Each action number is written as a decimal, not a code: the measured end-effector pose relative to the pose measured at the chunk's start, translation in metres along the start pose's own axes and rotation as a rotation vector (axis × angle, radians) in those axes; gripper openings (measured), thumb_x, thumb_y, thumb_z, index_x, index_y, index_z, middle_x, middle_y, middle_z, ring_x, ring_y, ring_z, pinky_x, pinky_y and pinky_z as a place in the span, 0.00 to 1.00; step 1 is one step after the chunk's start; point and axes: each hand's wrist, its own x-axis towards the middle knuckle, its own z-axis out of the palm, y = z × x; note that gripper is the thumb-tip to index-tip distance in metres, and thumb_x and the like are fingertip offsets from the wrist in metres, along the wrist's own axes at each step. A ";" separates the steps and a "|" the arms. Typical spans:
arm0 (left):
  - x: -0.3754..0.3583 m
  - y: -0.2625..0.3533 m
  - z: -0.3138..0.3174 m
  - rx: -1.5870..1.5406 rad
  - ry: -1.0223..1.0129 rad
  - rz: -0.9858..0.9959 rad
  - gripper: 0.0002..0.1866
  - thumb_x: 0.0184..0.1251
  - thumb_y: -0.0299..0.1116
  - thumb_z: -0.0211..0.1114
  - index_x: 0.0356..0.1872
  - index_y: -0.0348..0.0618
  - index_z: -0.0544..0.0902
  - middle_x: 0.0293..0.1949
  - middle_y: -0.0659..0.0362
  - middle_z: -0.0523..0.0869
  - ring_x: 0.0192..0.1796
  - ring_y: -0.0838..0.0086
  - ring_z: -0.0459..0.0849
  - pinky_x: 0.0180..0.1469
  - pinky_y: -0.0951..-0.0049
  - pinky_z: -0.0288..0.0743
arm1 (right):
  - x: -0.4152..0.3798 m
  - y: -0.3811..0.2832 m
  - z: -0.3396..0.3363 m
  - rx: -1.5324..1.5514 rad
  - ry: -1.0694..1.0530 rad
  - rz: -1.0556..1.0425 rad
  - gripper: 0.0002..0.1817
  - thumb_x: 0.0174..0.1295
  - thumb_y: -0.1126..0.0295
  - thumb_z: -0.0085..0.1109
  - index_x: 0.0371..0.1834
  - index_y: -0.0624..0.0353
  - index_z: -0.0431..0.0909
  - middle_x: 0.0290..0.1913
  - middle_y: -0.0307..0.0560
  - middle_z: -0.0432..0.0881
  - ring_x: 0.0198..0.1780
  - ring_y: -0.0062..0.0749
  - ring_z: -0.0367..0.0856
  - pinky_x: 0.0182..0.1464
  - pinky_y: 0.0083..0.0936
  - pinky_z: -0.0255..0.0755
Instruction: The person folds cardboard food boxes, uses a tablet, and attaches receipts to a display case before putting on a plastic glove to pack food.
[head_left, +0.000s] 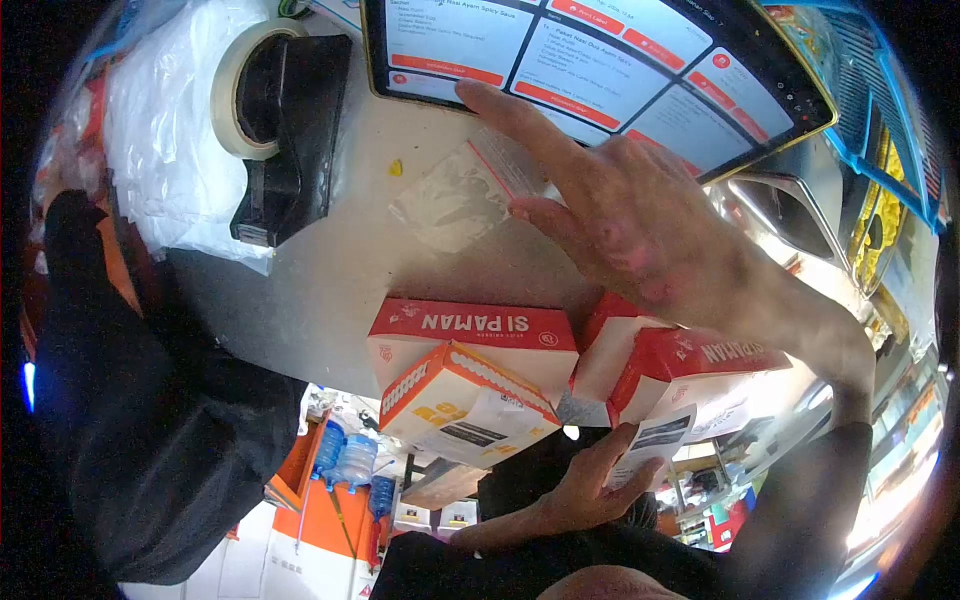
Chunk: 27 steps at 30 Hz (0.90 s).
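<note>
My right hand (640, 215) reaches over the table from the right, index finger stretched to the lower edge of a lit tablet (600, 80), thumb apart and nothing held. Near the bottom, my left hand (590, 485) pinches a small printed paper slip (650, 445). Just above the slip lies a red and white box (700, 365), partly hidden by my right forearm. To its left, an orange and white box (465, 410) with a printed label leans against another red and white box (475, 325). A clear plastic bag (455, 200) lies beneath the tablet, beside my right thumb.
A black tape dispenser (290, 150) with a roll of tape (230, 90) stands at the left, by white plastic bags (165, 130). A black-clothed shape (150, 430) fills the left side. Blue baskets (890, 170) and a metal tray (790, 215) are at the right.
</note>
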 end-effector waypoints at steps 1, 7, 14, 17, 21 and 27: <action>0.000 -0.002 0.002 -0.002 0.029 0.042 0.22 0.69 0.31 0.62 0.57 0.27 0.68 0.48 0.38 0.80 0.52 0.60 0.83 0.53 0.63 0.78 | 0.003 0.002 0.004 -0.027 0.067 -0.036 0.35 0.67 0.68 0.54 0.75 0.50 0.49 0.18 0.56 0.73 0.23 0.52 0.76 0.28 0.44 0.69; -0.001 0.000 0.003 0.004 0.053 0.055 0.20 0.69 0.31 0.62 0.54 0.28 0.69 0.47 0.39 0.81 0.50 0.60 0.84 0.52 0.64 0.79 | 0.007 0.000 0.006 -0.101 0.173 -0.045 0.32 0.67 0.67 0.54 0.73 0.52 0.53 0.16 0.56 0.73 0.21 0.55 0.76 0.27 0.46 0.69; -0.002 -0.002 0.002 0.015 0.054 0.055 0.18 0.68 0.31 0.62 0.53 0.30 0.71 0.46 0.41 0.82 0.48 0.62 0.85 0.49 0.65 0.81 | 0.001 0.001 0.005 0.005 0.120 -0.042 0.32 0.66 0.69 0.54 0.72 0.54 0.54 0.17 0.58 0.74 0.22 0.56 0.77 0.27 0.45 0.70; -0.001 0.004 0.000 0.045 0.035 -0.029 0.18 0.68 0.30 0.62 0.52 0.30 0.71 0.46 0.41 0.82 0.48 0.62 0.85 0.49 0.65 0.80 | 0.001 0.005 0.008 0.064 0.130 -0.071 0.31 0.66 0.69 0.54 0.72 0.54 0.54 0.19 0.59 0.75 0.23 0.56 0.78 0.27 0.44 0.70; -0.004 -0.009 0.007 -0.062 0.079 -0.002 0.18 0.68 0.30 0.62 0.53 0.30 0.71 0.45 0.42 0.82 0.48 0.63 0.85 0.50 0.65 0.80 | 0.004 0.003 0.011 0.047 0.139 -0.064 0.31 0.66 0.69 0.54 0.71 0.54 0.54 0.22 0.61 0.77 0.26 0.57 0.79 0.29 0.46 0.71; -0.001 -0.002 0.002 0.008 0.029 0.019 0.18 0.67 0.29 0.62 0.53 0.29 0.71 0.46 0.41 0.82 0.49 0.62 0.84 0.51 0.66 0.79 | 0.013 -0.001 0.008 0.032 0.136 -0.060 0.31 0.66 0.69 0.54 0.71 0.52 0.55 0.28 0.64 0.79 0.30 0.59 0.80 0.33 0.50 0.74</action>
